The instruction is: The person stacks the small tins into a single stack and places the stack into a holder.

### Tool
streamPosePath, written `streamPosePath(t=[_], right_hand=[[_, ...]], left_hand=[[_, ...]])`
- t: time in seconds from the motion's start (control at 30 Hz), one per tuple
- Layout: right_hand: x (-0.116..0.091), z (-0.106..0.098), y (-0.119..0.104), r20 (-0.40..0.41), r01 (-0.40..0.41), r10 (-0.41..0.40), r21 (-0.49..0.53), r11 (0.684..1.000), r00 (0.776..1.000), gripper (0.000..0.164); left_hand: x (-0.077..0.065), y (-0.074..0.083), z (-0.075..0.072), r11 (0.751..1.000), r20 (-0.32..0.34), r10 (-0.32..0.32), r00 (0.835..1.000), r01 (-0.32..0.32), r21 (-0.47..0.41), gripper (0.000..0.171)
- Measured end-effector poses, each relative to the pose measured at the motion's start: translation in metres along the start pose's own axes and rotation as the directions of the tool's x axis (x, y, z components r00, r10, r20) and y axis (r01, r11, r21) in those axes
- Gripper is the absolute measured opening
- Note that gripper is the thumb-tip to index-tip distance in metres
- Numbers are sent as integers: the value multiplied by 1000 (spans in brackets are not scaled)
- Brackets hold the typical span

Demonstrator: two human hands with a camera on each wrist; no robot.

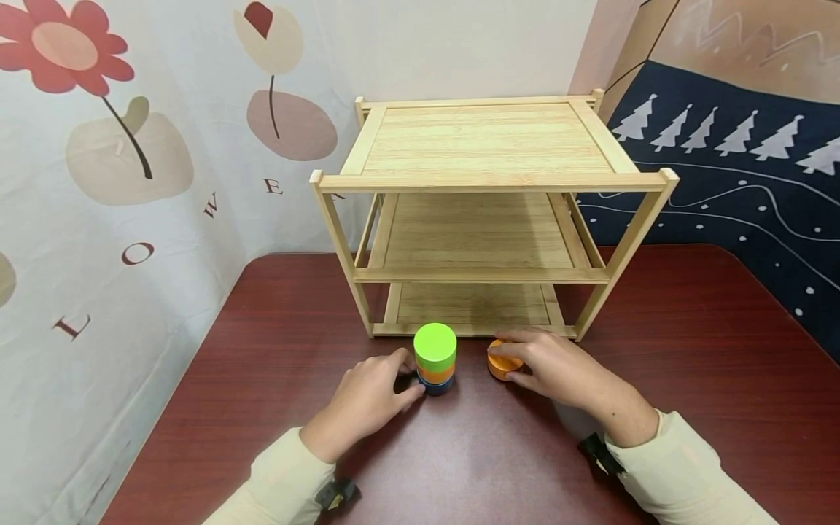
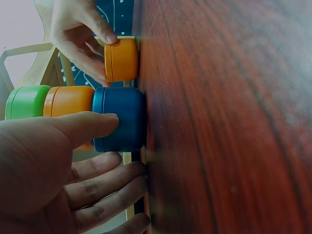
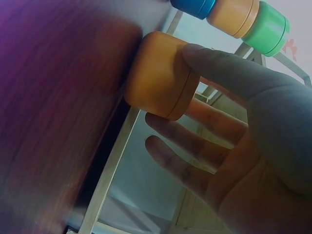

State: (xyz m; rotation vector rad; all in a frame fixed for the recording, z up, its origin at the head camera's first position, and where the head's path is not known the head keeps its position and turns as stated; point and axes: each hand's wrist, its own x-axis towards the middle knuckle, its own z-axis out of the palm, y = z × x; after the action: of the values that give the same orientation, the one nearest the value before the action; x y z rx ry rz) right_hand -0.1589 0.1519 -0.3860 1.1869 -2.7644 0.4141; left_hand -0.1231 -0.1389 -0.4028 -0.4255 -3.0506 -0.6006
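The right grip [image 1: 551, 364] pinches the orange jar [image 3: 161, 75] on or just above the desk [image 1: 262, 343]. Beside the loosely spread left grip [image 1: 367, 397] stands the stack of three jars [image 1: 436, 357]. A light, level pinch seems best; the left fingers should avoid nudging.

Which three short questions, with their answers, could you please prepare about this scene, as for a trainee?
1. What colour is the bottom container of the stack?
2. True or false: the right hand touches the lone orange container.
3. How many levels has the wooden rack? a) two b) three c) five

Key: 1. Blue. 2. True. 3. b, three.
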Motion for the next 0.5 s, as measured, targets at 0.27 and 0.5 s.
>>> streamPosePath(t=[0.27, 0.5], right_hand=[[0, 0, 0, -4, -2, 2, -7, 1000, 1000, 37], [0, 0, 0, -3, 1, -1, -13, 1000, 1000, 37]], left_hand=[[0, 0, 0, 1000, -3, 3, 1000, -3, -5, 30], [0, 0, 0, 1000, -1, -1, 1000, 1, -5, 30]])
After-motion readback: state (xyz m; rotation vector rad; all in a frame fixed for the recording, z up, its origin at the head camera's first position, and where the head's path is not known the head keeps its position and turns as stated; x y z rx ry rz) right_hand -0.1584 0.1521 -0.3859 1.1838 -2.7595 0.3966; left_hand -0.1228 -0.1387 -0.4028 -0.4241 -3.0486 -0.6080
